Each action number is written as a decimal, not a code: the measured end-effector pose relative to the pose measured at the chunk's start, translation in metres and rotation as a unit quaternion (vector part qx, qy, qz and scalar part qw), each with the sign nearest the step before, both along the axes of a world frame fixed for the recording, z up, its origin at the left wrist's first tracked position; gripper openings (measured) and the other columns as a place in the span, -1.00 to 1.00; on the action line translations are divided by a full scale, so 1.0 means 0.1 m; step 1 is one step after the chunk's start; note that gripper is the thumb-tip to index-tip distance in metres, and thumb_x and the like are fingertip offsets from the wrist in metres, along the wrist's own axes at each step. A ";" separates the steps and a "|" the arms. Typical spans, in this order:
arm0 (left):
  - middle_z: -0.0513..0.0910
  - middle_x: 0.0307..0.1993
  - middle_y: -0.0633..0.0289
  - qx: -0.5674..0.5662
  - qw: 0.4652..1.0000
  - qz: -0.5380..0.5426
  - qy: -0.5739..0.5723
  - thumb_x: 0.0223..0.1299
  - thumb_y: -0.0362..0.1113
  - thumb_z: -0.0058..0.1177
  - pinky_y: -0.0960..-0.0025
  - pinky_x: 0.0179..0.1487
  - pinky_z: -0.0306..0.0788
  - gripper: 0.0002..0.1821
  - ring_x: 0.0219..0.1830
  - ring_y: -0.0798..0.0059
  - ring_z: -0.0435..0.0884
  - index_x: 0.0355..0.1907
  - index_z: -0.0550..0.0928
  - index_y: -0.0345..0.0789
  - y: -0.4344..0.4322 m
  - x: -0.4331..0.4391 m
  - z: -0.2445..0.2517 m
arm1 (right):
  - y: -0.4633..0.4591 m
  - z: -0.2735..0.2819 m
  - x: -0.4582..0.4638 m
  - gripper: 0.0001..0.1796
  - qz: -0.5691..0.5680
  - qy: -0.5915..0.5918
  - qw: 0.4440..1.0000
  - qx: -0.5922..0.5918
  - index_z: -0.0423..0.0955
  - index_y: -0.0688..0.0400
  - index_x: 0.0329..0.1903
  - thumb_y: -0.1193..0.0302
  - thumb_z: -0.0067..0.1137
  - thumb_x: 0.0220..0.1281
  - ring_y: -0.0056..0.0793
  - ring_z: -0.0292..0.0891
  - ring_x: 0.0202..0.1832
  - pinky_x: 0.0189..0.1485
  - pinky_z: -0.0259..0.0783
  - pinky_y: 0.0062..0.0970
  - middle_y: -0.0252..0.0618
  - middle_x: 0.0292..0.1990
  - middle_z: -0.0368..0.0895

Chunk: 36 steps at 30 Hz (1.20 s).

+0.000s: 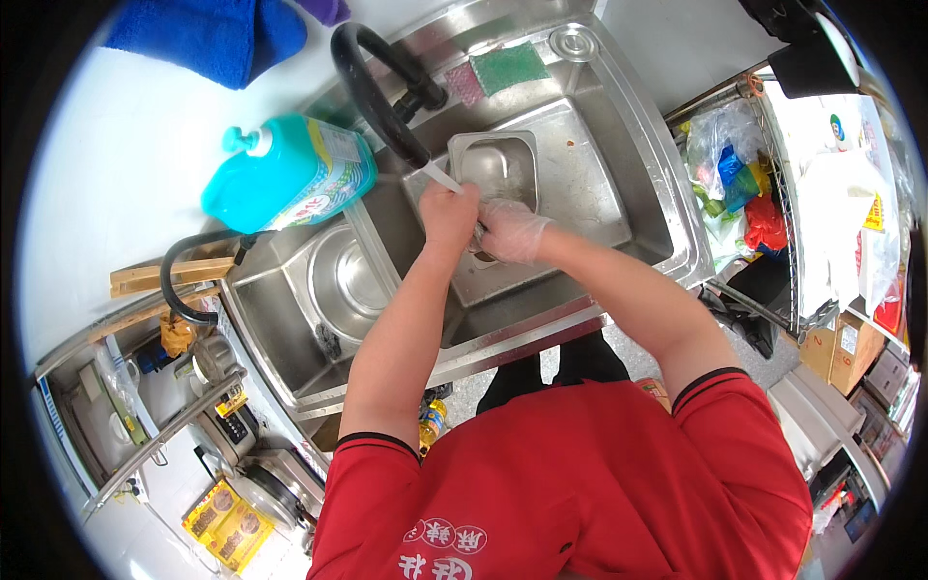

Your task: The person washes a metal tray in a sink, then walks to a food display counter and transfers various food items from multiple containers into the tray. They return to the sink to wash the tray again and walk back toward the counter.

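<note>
Water runs from the black faucet onto my bare left hand. My right hand, in a clear plastic glove, meets the left one over a small rectangular metal pan. Between both hands is a small, shiny object, mostly hidden by the fingers; its kind cannot be told. The pan stands on a larger shallow metal tray inside the stainless steel sink.
A green scouring pad and a pink one lie behind the tray. On the left are a teal pump bottle and a second basin with a round metal bowl. A wire shelf with bags stands right.
</note>
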<state>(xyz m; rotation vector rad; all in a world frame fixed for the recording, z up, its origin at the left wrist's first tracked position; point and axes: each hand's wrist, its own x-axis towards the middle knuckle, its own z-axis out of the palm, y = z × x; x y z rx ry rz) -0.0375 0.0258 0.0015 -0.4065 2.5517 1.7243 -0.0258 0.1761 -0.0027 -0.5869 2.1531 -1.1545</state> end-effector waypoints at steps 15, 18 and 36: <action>0.41 0.29 -0.06 0.149 0.954 0.255 0.058 0.05 -0.53 0.11 0.26 0.44 0.27 -0.24 0.31 0.22 0.46 0.39 0.24 -0.46 0.18 0.32 -0.29 | -0.13 -0.32 0.38 -0.50 -0.565 -0.463 0.610 -0.308 0.42 0.26 0.24 0.39 0.35 0.34 -0.19 0.65 -0.02 -0.09 0.63 -0.08 -0.05 0.06 0.63; 0.41 0.34 -0.15 0.035 0.979 0.200 0.016 0.02 -0.57 0.07 0.18 0.51 0.25 -0.05 0.41 0.00 0.44 0.56 0.10 -0.46 0.22 0.41 -0.30 | -0.41 -0.40 0.45 -0.61 -0.569 -0.585 0.486 -0.313 0.54 0.29 0.13 0.38 0.36 0.36 -0.20 0.64 -0.09 -0.11 0.59 -0.11 -0.08 -0.06 0.65; 0.39 0.43 -0.31 -0.094 0.987 -0.016 -0.127 -0.02 -0.52 0.07 0.16 0.49 0.31 0.11 0.45 -0.16 0.44 0.66 -0.08 -0.43 -0.07 0.61 -0.02 | -0.35 -1.12 0.41 -0.60 -0.468 -0.650 0.560 -0.210 0.60 0.21 0.12 0.24 0.32 0.36 -0.14 0.70 -0.12 -0.09 0.64 0.02 -0.04 0.00 0.68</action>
